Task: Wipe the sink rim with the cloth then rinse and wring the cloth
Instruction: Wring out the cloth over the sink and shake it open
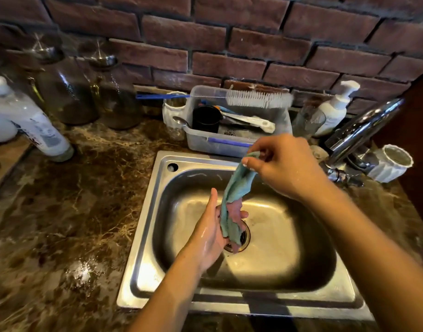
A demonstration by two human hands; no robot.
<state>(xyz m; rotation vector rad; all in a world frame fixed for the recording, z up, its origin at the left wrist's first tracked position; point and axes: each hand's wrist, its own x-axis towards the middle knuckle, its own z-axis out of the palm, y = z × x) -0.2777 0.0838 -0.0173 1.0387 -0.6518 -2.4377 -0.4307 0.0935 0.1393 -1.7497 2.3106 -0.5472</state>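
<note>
The cloth hangs over the sink basin as a long rope-like strip, its long axis running from far-right & high down to near-left & low, ending just above the drain. That axis is what the coming move turns on: one hand at each end, so a twist along the length looks possible w/o regripping.

Right hand is at the top end, far side of the basin, near the tap. Fingers pinched narrow, thumb & fingertips closed on the upper corner of the cloth. Left hand is lower & nearer, over the basin middle, palm turned up-ish & wet-looking. It's loosely cupped round the bottom part, fingers only half curled, cloth lying across them; not a firm clamp as far as I can tell.

No water seen running from the tap. My guess: rim wiping is done, step now is wringing or getting set for it. Left hand prob needs to close tighter first, else the lower end slips when the twist starts. Tub of brushes sits just beyond the far rim, clear of both hands.
</note>
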